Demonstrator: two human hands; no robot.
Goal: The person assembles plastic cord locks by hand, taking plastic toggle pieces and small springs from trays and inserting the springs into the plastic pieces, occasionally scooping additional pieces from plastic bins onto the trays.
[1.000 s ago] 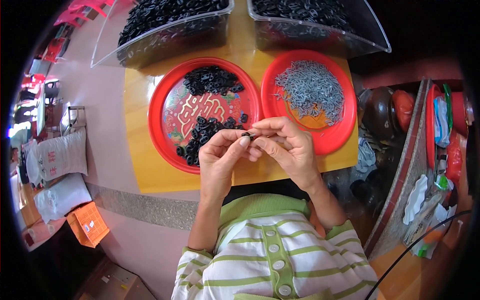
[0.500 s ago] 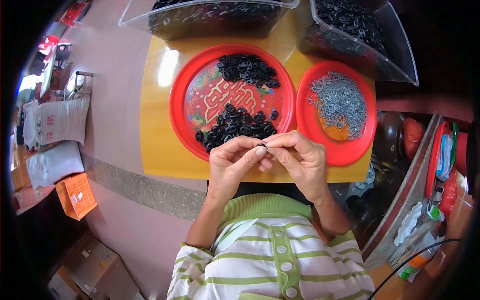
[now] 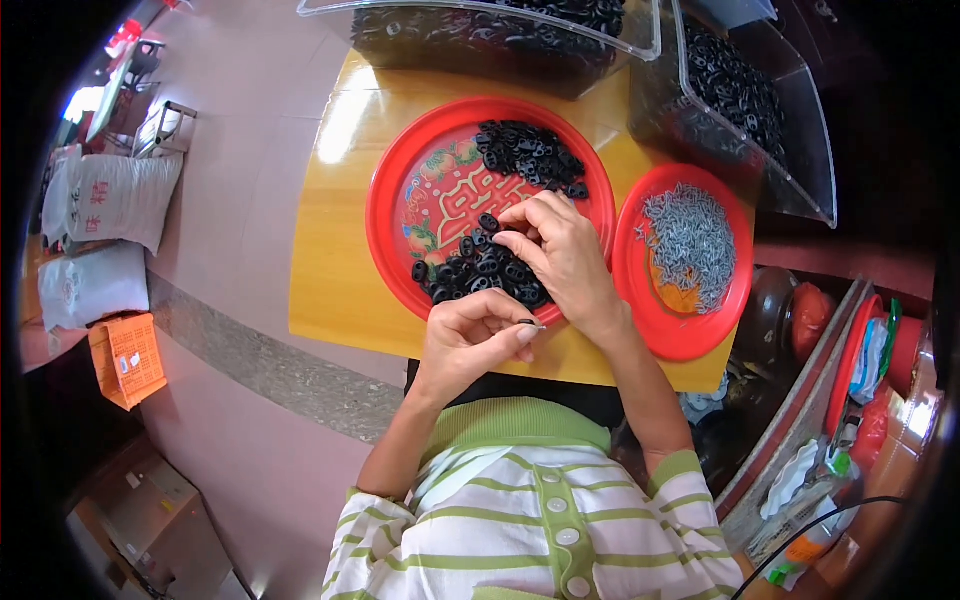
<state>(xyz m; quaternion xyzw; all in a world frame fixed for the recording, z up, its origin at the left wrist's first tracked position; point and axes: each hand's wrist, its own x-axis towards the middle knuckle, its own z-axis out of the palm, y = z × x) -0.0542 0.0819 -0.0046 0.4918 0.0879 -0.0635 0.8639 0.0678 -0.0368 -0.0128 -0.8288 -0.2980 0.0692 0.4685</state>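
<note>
Left hand [image 3: 468, 342] pinches 1 black piece [image 3: 526, 322] above red tray's [image 3: 384, 225] front edge; right hand [image 3: 562, 252], now parted from it, reaches loose black parts [image 3: 470, 275]; cannot tell grip.

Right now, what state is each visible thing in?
Red tray: holding two piles of small black parts.
Left hand: pinching a small dark piece.
Right hand: fingertips at the tray's nearer pile; grip unclear.
Red plate: holding silver fasteners.
Left clear bin: open, holding black parts.
Right clear bin: open, holding black parts.
</note>
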